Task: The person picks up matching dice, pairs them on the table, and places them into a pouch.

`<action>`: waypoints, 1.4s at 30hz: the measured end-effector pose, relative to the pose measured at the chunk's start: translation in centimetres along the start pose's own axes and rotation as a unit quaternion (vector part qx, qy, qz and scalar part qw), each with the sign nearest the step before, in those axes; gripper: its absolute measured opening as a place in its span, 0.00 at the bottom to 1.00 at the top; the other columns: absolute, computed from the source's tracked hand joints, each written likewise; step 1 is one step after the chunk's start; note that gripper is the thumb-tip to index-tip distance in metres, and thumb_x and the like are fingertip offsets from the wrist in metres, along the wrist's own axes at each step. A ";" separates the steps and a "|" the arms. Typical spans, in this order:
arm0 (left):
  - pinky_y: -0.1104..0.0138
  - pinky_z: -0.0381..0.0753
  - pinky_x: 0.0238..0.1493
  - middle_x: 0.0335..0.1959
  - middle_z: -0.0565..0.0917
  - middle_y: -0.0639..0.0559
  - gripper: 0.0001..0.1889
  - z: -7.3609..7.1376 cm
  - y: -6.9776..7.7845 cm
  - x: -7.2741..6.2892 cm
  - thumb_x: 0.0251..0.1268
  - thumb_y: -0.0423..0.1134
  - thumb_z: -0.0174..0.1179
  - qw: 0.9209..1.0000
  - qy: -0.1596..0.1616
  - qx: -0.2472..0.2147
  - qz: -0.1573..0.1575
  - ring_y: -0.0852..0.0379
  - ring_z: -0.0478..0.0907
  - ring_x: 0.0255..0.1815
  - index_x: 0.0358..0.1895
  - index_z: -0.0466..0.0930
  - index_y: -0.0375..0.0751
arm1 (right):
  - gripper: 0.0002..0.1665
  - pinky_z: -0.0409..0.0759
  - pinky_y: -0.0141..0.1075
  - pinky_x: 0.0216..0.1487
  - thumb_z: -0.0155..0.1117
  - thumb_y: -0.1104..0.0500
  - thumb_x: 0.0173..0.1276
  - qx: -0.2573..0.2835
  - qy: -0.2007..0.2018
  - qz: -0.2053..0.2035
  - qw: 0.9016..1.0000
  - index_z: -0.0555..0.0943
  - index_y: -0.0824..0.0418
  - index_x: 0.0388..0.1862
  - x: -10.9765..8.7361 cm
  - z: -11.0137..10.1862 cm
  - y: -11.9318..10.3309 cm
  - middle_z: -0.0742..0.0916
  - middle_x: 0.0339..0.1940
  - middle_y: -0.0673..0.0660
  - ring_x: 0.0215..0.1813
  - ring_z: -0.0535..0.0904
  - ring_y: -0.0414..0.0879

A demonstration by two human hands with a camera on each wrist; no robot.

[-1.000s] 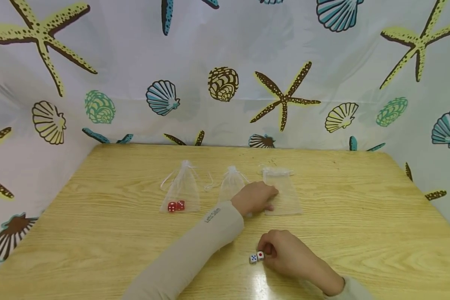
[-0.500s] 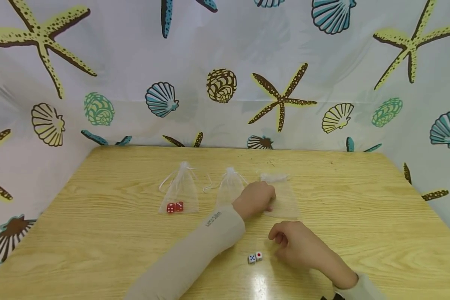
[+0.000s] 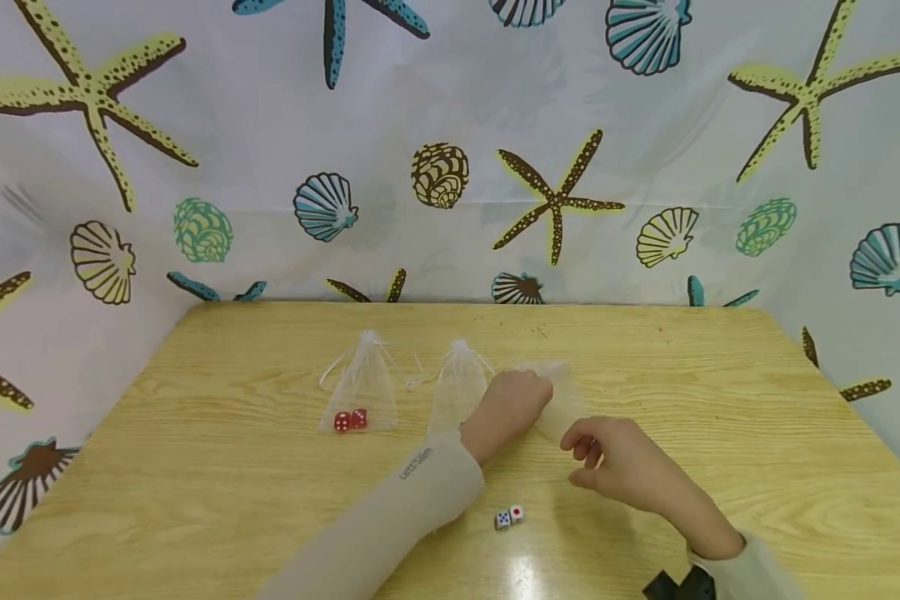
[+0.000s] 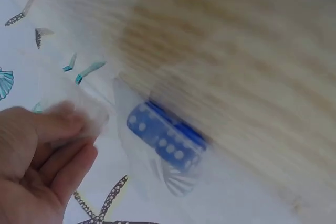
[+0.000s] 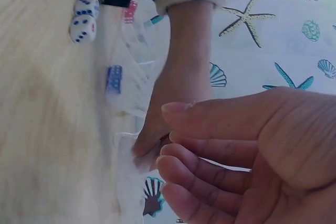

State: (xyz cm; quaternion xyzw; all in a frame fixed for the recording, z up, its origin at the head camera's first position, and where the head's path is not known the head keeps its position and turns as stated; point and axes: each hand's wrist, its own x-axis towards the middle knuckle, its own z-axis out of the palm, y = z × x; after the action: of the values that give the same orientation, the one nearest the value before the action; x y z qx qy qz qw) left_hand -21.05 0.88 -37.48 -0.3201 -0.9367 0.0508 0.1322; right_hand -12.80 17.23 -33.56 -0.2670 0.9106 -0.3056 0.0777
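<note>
My left hand (image 3: 507, 410) pinches the rightmost sheer white drawstring bag (image 3: 566, 404); in the left wrist view its mesh shows between thumb and fingers. The middle mesh bag (image 3: 453, 396), partly behind my left arm, holds blue dice (image 4: 165, 135). Just right of the pinched bag, my right hand (image 3: 630, 467) hovers over the table with fingers loosely bent and nothing in them. Two white dice, one with blue pips (image 3: 502, 521) and one with a red pip (image 3: 517, 514), sit side by side in front of my hands.
To the left lies another mesh drawstring bag (image 3: 363, 379) with two red dice (image 3: 351, 420) inside. All rest on a wooden table (image 3: 217, 500). A white cloth (image 3: 390, 108) printed with shells and starfish surrounds the back and sides.
My right hand has left the white dice and moved up and right, towards the rightmost bag. That bag has shifted slightly under my left hand. The white dice stay put.
</note>
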 end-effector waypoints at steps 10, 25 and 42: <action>0.76 0.74 0.19 0.28 0.84 0.58 0.06 -1.3 -0.7 -3.1 0.64 0.32 0.60 0.981 0.175 0.078 -0.004 0.65 0.80 0.24 0.30 0.82 0.47 | 0.14 0.76 0.30 0.33 0.71 0.64 0.56 -0.014 0.028 0.007 0.999 0.81 0.64 0.41 0.0 -1.6 0.2 0.82 0.32 0.52 0.32 0.75 0.38; 0.70 0.82 0.47 0.48 0.86 0.52 0.12 -2.7 -2.5 -6.9 0.61 0.33 0.62 0.977 0.211 0.028 -0.021 0.58 0.84 0.49 0.48 0.84 0.42 | 0.19 0.80 0.37 0.35 0.66 0.59 0.64 -0.017 0.095 0.017 0.995 0.77 0.67 0.51 1.9 -3.0 0.1 0.83 0.40 0.60 0.39 0.82 0.48; 0.68 0.83 0.42 0.44 0.87 0.48 0.12 -3.4 -3.2 -9.5 0.55 0.28 0.65 0.959 0.282 0.017 -0.030 0.55 0.85 0.44 0.44 0.86 0.38 | 0.31 0.79 0.51 0.53 0.54 0.50 0.73 0.082 0.093 0.056 0.991 0.66 0.68 0.66 6.4 -2.2 0.5 0.76 0.60 0.68 0.59 0.77 0.62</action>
State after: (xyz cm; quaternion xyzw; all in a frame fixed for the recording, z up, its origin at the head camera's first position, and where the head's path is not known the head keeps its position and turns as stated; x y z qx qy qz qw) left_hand -14.77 -7.37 -35.72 -0.2911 -0.8694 -0.0300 0.3982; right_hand -19.12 15.27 -31.93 -0.1784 0.8995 -0.3975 0.0315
